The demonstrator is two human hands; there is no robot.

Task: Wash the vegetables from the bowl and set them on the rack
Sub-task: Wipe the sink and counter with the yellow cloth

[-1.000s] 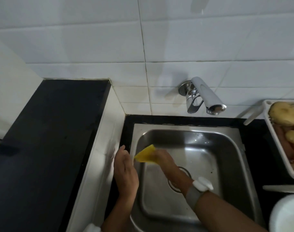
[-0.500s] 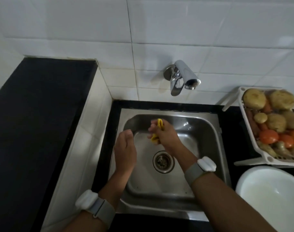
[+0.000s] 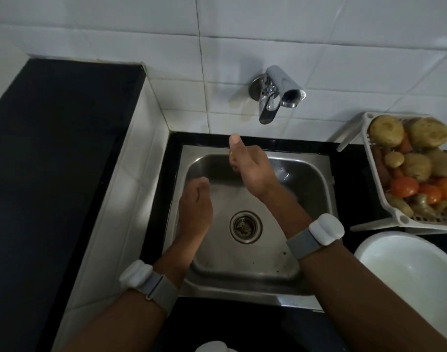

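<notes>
Over the back of the steel sink point(image 3: 308, 194), my right hand point(image 3: 254, 171) has its thumb raised and its fingers curled round a yellow piece point(image 3: 231, 154); only a sliver of it shows. My left hand point(image 3: 195, 212) hovers above the sink's left side, fingers loosely curled, holding nothing. At the right, the white rack point(image 3: 376, 179) carries potatoes point(image 3: 386, 130), tomatoes point(image 3: 404, 186) and other vegetables. The white bowl point(image 3: 408, 265) at the lower right shows no vegetables in its visible part.
A chrome tap point(image 3: 280, 95) juts from the tiled wall above the sink, with no water running. The drain point(image 3: 246, 226) lies in the basin's middle. A raised black counter point(image 3: 52, 174) with a white tiled side runs along the left.
My right hand moved from the sink's left side to its back edge, and the yellow piece went from spread out to nearly hidden in the fingers. The view shifted right, showing rack and bowl.
</notes>
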